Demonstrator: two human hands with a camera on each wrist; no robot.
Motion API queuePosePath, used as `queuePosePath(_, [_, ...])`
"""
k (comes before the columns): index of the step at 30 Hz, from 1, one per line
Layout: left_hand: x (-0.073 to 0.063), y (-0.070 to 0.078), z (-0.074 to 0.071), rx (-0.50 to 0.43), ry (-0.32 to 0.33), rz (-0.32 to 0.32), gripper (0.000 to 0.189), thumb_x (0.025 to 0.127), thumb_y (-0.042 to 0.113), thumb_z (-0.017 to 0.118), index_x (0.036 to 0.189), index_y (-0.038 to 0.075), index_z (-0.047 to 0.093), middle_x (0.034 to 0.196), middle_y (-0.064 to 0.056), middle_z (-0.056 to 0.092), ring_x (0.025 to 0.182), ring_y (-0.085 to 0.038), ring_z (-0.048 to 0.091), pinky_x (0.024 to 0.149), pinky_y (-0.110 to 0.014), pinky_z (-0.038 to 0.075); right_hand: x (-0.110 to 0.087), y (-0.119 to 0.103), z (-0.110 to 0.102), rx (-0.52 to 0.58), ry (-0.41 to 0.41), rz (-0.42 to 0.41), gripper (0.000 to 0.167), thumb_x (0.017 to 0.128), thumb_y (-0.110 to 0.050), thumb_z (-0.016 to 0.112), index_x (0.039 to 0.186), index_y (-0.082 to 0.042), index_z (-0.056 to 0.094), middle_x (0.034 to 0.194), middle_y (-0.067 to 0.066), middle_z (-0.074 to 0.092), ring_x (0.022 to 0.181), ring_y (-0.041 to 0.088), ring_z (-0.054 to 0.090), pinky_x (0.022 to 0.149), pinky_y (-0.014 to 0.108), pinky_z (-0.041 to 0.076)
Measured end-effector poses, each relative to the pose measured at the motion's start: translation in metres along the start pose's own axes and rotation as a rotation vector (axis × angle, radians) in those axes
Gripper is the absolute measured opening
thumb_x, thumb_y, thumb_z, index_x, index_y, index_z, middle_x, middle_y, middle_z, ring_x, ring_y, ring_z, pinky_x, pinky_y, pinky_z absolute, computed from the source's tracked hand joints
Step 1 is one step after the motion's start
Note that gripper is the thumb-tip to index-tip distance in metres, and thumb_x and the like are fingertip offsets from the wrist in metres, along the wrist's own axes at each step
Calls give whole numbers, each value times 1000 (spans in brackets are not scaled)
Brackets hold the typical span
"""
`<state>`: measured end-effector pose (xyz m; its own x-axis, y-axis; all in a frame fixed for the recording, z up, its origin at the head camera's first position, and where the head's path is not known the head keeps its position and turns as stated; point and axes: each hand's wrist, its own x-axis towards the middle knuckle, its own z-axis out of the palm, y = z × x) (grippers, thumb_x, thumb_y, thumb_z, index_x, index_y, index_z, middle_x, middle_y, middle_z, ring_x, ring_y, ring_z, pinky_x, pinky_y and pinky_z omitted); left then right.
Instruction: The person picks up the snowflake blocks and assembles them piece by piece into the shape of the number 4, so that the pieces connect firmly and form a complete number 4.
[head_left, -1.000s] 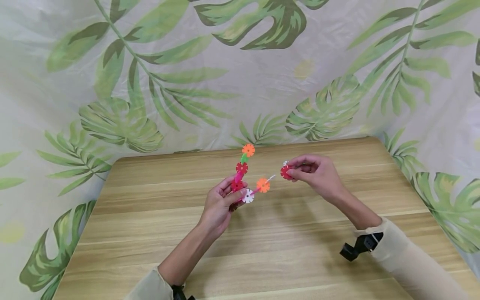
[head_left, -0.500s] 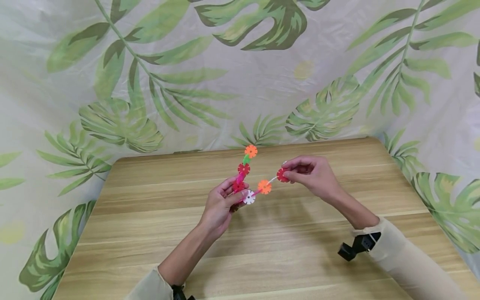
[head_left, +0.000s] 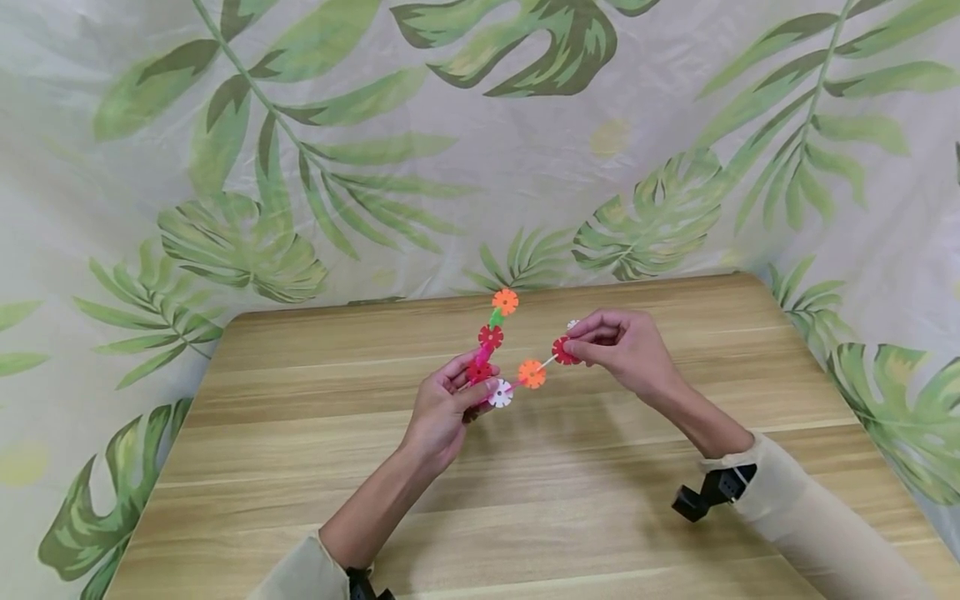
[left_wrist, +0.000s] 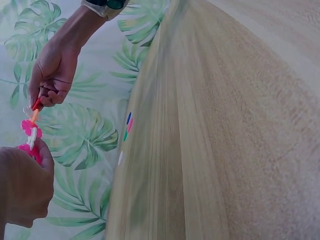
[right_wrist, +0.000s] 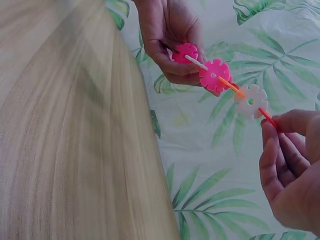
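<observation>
A chain of notched plastic snowflake discs stretches between the hands, clear above the table. My left hand [head_left: 438,408] grips it near a white disc [head_left: 501,393], and some discs are hidden by the fingers. One branch rises past a green disc [head_left: 497,317] to an orange disc [head_left: 506,302]. The other runs right through a second orange disc [head_left: 532,374] and an edge-on white disc [right_wrist: 251,101]. At that end my right hand [head_left: 633,350] pinches a red disc [head_left: 562,351], which meets the white disc's rim. Another white disc [head_left: 572,324] peeks out behind the right fingertips.
The wooden table [head_left: 525,517] lies under both hands, with a leaf-patterned cloth [head_left: 525,183] behind it. Several small coloured pieces [left_wrist: 129,122] lie near the table edge in the left wrist view. Each wrist wears a black camera [head_left: 712,492].
The right hand has moved slightly left, bringing the red disc from apart to against the white disc at the chain's end. The left hand still holds the chain, which has shifted slightly right.
</observation>
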<state>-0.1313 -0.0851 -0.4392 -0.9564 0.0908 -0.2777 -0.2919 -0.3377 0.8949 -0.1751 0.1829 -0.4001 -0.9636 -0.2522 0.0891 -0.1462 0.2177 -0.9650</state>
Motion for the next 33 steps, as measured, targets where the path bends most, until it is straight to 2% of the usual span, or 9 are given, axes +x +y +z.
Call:
queuePosePath(5, [0,-1,2,-13,24,8,49,98,-6,70,145,7,62,115,-7,76,95,-15,73,73,-23,61,1,-1,4,49,4,-9,14,91,2,80,102,8,75,92,19,79,73,19,77,69,36,66])
queuePosePath(9, [1,-2,4,-23,49,8,51,97,-7,71,145,7,62,115,-7,76,95,-15,74,73,-23,61,0,-1,7,111,-13,-22,13,91,7,79,102,12,74,95,22,78,77,20,79,73,43,65])
queuePosePath(16, [1,-2,6,-29,75,1,51,97,-7,71,145,6,61,118,-10,75,98,-16,74,73,-24,62,-2,2,13,135,24,-62,12,92,8,77,102,13,74,98,24,77,79,19,80,73,39,65])
queuePosePath(22, [1,-3,6,-34,88,-6,51,97,-8,69,146,5,60,115,-8,76,95,-15,74,71,-23,61,-3,5,17,123,46,-65,11,94,5,77,102,11,75,100,25,77,82,18,80,73,38,65])
queuePosePath(27, [1,-3,6,-38,84,-8,52,97,-9,69,147,5,60,118,-10,75,94,-14,74,71,-22,60,-3,7,19,132,58,-71,10,95,2,76,102,10,75,97,21,79,81,19,80,74,38,65])
queuePosePath(33, [3,-3,5,-22,68,-4,50,98,-6,70,146,7,60,120,-10,75,97,-16,74,73,-23,61,-5,8,20,169,52,-58,12,97,0,75,104,9,73,95,16,79,82,26,80,74,42,65])
